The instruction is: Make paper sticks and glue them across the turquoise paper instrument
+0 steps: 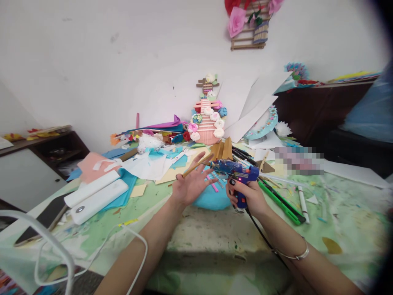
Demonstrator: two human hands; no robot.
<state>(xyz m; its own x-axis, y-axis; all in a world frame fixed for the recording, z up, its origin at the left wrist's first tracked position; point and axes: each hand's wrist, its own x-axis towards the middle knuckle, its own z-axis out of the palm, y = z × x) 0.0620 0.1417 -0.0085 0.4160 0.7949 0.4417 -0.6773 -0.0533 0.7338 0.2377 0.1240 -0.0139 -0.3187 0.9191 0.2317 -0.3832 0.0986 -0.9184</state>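
Blue glue gun (pixel 235 169) was in the right grip (pixel 253 196), above the near edge of the tabletop (pixel 346 209) and around the middle of that edge. The right grip was closed about its handle, and a small reddish light (pixel 239 179) shone on its body. Its barrel, which made the long axis, was nearly level and pointed to the left, so the nozzle was directed toward the left grip (pixel 188 188). In the left grip a thin brown stick (pixel 196 166) was held at the thumb, while the other fingers stood wide, with the palm showing. This stick was slanting, with its upper end to the right, just beside the nozzle; whether these two touched, I could not tell.

Below both hands, by the near edge, was a light blue round thing (pixel 211 200), with a pink strip (pixel 213 184) on it or just above it; if it was a container, I could not tell. Beyond the left edge stood a brown cabinet (pixel 75 141), whose open shelves contained some things too dim to name. Toward the far edge a pink guitar-shaped piece (pixel 206 136) stood upright, bearing paper flowers (pixel 218 133), and on the right part lay a green cutter (pixel 281 200)
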